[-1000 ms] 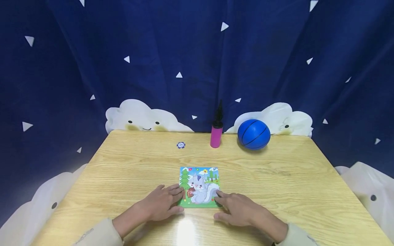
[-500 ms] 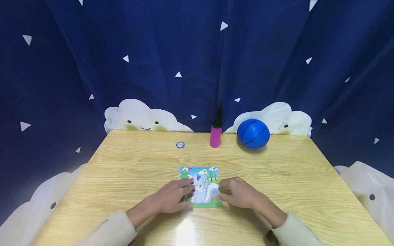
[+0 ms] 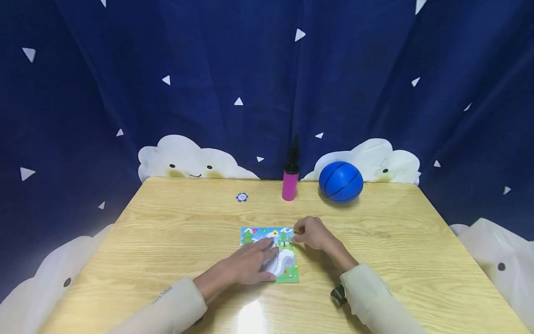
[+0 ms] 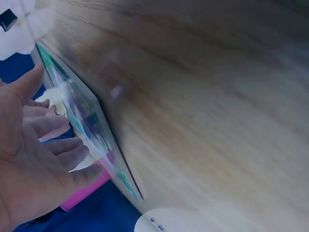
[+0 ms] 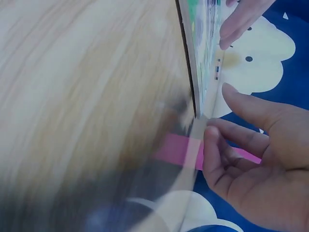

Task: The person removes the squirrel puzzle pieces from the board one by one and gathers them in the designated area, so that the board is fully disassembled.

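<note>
While the left hand [image 3: 250, 265] lies spread, hiding much of the puzzle card [image 3: 288, 271], the right hand [image 3: 310, 233] pinches a clear, barely visible film [image 5: 190, 150] at the card's far right corner.

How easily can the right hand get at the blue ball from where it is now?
Probably easily. The right hand is at the far right corner of the picture card, and only bare table lies between it and the blue ball; the pink pump stands off to the side.
</note>
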Motion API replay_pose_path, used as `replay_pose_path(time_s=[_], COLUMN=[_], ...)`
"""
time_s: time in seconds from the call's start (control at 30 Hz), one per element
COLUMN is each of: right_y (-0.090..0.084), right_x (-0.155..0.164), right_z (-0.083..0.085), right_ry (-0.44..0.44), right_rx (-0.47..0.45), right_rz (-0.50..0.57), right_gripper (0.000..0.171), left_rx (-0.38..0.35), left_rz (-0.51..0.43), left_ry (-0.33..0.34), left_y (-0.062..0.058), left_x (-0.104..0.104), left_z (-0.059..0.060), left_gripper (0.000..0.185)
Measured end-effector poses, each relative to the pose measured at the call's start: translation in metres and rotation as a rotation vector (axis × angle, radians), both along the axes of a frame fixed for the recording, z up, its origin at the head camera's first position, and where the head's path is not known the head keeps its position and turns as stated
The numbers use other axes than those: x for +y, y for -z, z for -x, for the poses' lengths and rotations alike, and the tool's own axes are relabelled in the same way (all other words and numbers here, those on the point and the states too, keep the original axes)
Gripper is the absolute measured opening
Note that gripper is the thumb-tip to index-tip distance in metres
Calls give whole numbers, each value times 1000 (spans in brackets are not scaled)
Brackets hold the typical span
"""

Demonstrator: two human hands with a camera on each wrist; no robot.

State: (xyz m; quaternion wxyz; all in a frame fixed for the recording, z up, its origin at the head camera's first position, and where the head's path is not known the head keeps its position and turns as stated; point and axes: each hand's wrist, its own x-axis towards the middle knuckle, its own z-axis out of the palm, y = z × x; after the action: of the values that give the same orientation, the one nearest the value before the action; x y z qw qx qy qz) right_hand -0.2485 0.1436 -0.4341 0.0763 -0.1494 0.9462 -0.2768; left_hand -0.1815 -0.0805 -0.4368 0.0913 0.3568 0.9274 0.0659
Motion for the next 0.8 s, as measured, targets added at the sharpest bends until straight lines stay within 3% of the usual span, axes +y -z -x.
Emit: replay_pose_path(time_s=[0.2, 0.5, 0.8], right_y=[7, 8, 7], right_x=[-10, -19, -19], right_z=[7, 9, 14], right_ry=[5, 55, -4], right_rx=[-56, -88, -71], right_rz=[94, 49, -16], right_gripper=[21, 18, 20], left_rx=[-44, -74, -55], left_rz=[19, 42, 59], left_ry=[-33, -52, -39], left_y=[2, 4, 7], left_x=[4, 6, 6], left_z=[1, 1, 3], left_gripper=[80, 82, 81])
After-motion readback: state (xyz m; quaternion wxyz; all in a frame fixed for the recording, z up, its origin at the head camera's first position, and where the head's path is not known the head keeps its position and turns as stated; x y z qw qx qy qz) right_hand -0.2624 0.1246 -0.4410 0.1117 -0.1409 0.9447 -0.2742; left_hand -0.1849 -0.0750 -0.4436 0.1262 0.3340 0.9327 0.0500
